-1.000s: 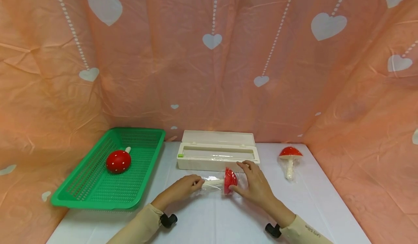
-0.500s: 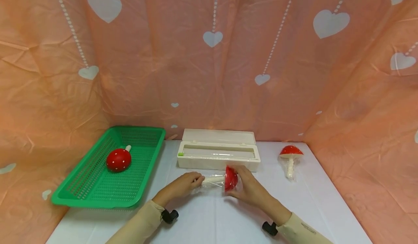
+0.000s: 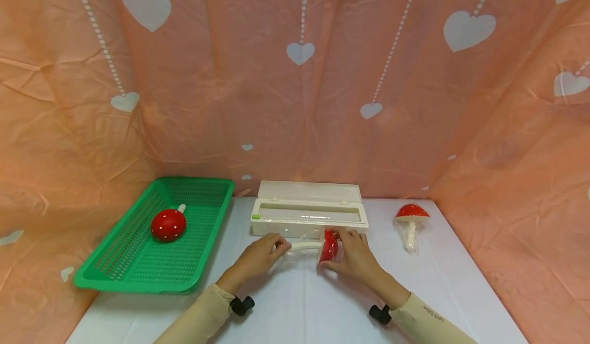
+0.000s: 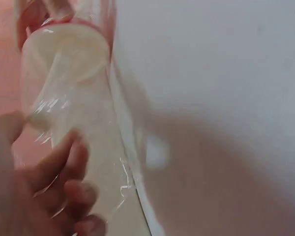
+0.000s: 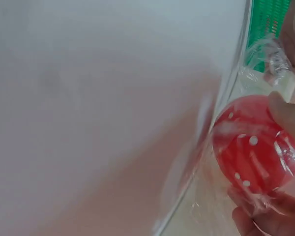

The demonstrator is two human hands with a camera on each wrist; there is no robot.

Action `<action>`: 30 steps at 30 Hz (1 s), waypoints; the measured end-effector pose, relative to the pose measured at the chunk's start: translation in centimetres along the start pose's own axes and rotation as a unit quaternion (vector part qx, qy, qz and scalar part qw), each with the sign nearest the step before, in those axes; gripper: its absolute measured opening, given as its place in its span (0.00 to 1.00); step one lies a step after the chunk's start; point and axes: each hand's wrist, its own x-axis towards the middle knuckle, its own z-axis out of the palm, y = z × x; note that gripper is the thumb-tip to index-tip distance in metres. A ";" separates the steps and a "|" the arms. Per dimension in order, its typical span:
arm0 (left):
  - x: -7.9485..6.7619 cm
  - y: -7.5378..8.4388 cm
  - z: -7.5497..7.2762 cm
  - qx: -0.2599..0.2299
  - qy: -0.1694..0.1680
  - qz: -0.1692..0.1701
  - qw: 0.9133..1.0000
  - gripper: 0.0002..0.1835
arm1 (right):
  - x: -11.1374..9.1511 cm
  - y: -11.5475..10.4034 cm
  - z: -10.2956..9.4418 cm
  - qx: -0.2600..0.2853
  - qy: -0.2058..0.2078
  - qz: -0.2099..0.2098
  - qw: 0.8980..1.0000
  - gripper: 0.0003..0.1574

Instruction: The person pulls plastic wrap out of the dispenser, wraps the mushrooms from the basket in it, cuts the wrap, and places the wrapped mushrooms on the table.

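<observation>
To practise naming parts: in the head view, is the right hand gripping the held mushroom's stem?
No, the right hand holds the red cap; the white stem points toward the left hand.

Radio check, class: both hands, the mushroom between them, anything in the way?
Right hand gripping mushroom by cap; left hand at stem end, grip unclear. Mushroom sideways, in clear film. White box close behind, possible obstruction.

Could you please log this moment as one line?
left hand: at stem; right hand: holds wrapped mushroom by cap; basket: spotted mushroom; box: lid open
</observation>
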 end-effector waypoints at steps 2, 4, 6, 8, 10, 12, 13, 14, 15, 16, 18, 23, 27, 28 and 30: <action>0.1 0.4 0.1 0.020 0.041 0.020 0.999 0.12 | 0.2 0.1 -0.3 -0.003 0.000 -0.006 1.000 0.58; 0.2 0.8 0.2 0.044 0.070 0.055 0.995 0.17 | 0.4 0.1 -0.5 -0.007 0.007 -0.015 1.000 0.56; 0.5 1.0 0.3 0.071 0.083 0.095 0.989 0.24 | 0.6 0.2 -0.6 -0.016 0.019 -0.025 0.999 0.55; 0.7 1.0 0.4 0.094 0.088 0.118 0.985 0.25 | 0.7 0.3 -0.7 -0.022 0.029 -0.035 0.999 0.54; 0.9 0.8 0.6 0.111 0.096 0.126 0.981 0.23 | 0.8 0.4 -0.6 -0.021 0.033 -0.045 0.998 0.54; 1.0 0.6 0.7 0.114 0.102 0.120 0.981 0.20 | 0.8 0.5 -0.4 -0.016 0.030 -0.055 0.998 0.56; 1.1 0.5 0.8 0.113 0.103 0.118 0.981 0.18 | 0.7 0.5 -0.4 -0.011 0.028 -0.059 0.998 0.57; 1.1 0.5 0.9 0.114 0.103 0.116 0.981 0.17 | 0.7 0.5 -0.3 -0.005 0.024 -0.062 0.998 0.59; 1.2 0.4 1.0 0.114 0.099 0.114 0.982 0.16 | 0.7 0.5 -0.2 -0.005 0.024 -0.067 0.997 0.60; 1.2 0.3 1.1 0.113 0.094 0.111 0.983 0.15 | 0.6 0.5 -0.1 -0.004 0.024 -0.071 0.997 0.61; 1.2 0.1 1.2 0.106 0.086 0.102 0.985 0.14 | 0.4 0.5 0.0 -0.005 0.030 -0.080 0.996 0.62; 1.2 -0.2 1.5 0.086 0.076 0.080 0.990 0.14 | 0.6 0.4 -0.1 -0.008 0.040 -0.097 0.994 0.58; 1.1 -0.3 1.7 0.082 0.061 0.075 0.992 0.16 | 0.8 0.3 -0.2 0.004 0.024 -0.090 0.996 0.57; 1.1 -0.3 1.8 0.079 0.057 0.073 0.993 0.17 | 0.7 0.3 -0.3 0.010 0.020 -0.088 0.996 0.57; 0.9 -0.3 1.8 0.070 0.051 0.071 0.994 0.18 | 0.6 0.4 -0.4 0.030 0.010 -0.076 0.997 0.57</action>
